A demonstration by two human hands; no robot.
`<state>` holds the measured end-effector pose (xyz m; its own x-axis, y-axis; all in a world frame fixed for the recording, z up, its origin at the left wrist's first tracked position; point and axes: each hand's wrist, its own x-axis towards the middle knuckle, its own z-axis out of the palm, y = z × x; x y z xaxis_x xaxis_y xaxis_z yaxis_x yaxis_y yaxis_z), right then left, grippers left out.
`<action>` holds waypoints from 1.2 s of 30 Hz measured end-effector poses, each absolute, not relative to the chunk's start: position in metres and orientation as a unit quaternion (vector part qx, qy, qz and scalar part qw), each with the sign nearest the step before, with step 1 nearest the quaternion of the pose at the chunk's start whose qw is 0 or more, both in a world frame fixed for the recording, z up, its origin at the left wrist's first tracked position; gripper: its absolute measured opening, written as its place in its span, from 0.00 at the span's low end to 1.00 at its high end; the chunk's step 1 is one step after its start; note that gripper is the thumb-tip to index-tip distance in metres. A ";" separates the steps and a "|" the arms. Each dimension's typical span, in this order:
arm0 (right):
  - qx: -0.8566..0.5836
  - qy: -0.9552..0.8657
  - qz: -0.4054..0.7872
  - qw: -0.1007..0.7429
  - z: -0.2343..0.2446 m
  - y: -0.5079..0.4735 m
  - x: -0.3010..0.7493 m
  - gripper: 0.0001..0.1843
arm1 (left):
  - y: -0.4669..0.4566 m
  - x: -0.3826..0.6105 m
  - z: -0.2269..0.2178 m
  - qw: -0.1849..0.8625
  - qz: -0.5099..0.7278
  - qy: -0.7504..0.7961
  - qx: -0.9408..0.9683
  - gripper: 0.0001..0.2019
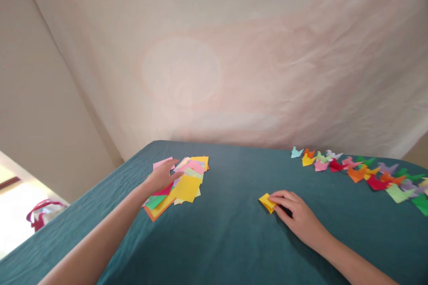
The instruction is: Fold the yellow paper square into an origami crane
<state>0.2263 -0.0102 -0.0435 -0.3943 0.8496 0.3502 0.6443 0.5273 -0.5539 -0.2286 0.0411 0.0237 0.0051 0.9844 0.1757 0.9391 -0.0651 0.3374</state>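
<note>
My left hand [162, 177] is over a loose pile of coloured paper squares [186, 188], its fingers stretched out and apart. Whether the fingertips touch the top sheets, I cannot tell. Yellow, pink, green, red and orange squares overlap under and around it. On the right, thumb and fingers of my right hand [294, 211] pinch a small folded piece of yellow paper [266, 202] by its right side, low at the cloth. Its left part shows crease lines and a pointed corner; the part beneath the fingers is hidden.
Several folded paper birds [356, 173] in many colours stand in rows at the table's back right. A dark teal cloth [230, 240] covers the table. Behind it hangs a pale fabric sheet [250, 75]. A red and white item [47, 213] lies beyond the left edge.
</note>
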 end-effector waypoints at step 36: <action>-0.441 -0.836 0.132 0.299 -0.044 -0.010 0.227 0.14 | 0.050 -0.172 0.024 0.164 0.156 0.612 0.758 0.19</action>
<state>0.2268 -0.0099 -0.0445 -0.4317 0.8164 0.3837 0.6580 0.5759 -0.4850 -0.1722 0.0496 0.0241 0.2017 0.9788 0.0353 0.8762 -0.1965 0.4401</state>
